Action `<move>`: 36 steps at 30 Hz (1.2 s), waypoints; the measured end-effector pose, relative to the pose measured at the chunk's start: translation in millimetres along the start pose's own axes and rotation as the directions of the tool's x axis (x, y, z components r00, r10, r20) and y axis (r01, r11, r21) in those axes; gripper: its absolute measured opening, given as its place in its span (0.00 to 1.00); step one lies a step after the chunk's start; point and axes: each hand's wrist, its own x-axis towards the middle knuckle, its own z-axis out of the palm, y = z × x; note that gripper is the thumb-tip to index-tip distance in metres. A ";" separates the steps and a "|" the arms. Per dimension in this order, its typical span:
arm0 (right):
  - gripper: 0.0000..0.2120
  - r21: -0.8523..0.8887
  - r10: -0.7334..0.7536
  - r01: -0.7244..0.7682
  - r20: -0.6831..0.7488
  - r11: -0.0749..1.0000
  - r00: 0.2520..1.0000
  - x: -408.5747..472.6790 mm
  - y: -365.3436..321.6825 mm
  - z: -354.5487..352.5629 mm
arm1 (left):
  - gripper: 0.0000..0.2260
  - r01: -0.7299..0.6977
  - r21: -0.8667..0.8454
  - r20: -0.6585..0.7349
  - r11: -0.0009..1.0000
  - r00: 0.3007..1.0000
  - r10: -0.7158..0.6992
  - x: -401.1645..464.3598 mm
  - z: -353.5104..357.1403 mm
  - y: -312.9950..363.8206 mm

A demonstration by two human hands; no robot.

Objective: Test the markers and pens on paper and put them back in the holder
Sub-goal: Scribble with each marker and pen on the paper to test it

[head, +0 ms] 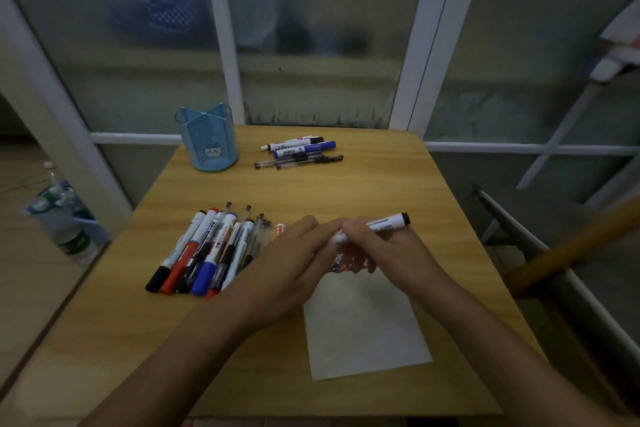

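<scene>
My right hand [377, 253] grips a white marker with a black end [391, 221], held level above the top of the paper [363, 326]. My left hand [294, 260] meets it at the marker's near end, fingertips pinching that end. Coloured scribbles [341, 262] show on the paper between my hands. A pile of several markers and pens [211, 250] lies left of my hands. A smaller group of markers and pens [299, 151] lies at the far side of the table. The blue holder [209, 139] stands upright at the far left.
The wooden table [346, 191] stands against a glass door with white frames. Plastic bottles [65, 218] stand on the floor at the left. A wooden pole [571, 246] slants past the table's right edge.
</scene>
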 end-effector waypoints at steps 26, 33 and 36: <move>0.19 0.155 -0.016 0.022 -0.036 0.988 0.999 23.3 0.4 7.3 | 0.12 0.016 0.033 -0.052 0.999 0.999 -0.014 15.7 -10.3 -15.5; 0.18 0.176 0.033 -0.013 -0.111 0.984 0.993 17.9 4.8 6.6 | 0.31 0.178 0.079 0.021 0.981 0.983 -0.180 7.3 -14.3 -21.2; 0.20 0.226 0.076 -0.056 -0.081 0.973 0.994 17.9 12.6 1.5 | 0.35 0.215 0.349 0.067 0.912 0.965 -0.254 1.3 -17.9 -32.7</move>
